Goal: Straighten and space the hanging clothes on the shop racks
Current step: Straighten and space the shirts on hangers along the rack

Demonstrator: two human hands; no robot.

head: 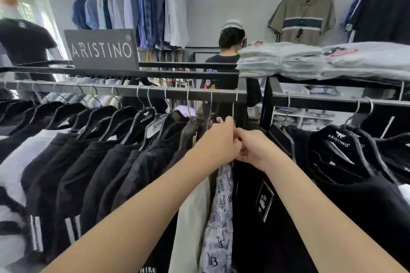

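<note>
The shop is lit softly and evenly; detail is washed out at the bright window (24,10) upper left. The rail (124,90) is bowed by wide-angle distortion, and the black shirts (13,113) at far left are smeared by blur.

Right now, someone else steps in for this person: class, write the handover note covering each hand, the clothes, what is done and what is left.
Left hand: grips the neck of the last hanger at the right end of the left rail.
Right hand: curled against the left hand; what it holds is hidden.
Done: black tops further left look fairly evenly spaced.
Left to do: the printed grey garment and its neighbours under the hands are bunched; space them, then check the right rack.
</note>
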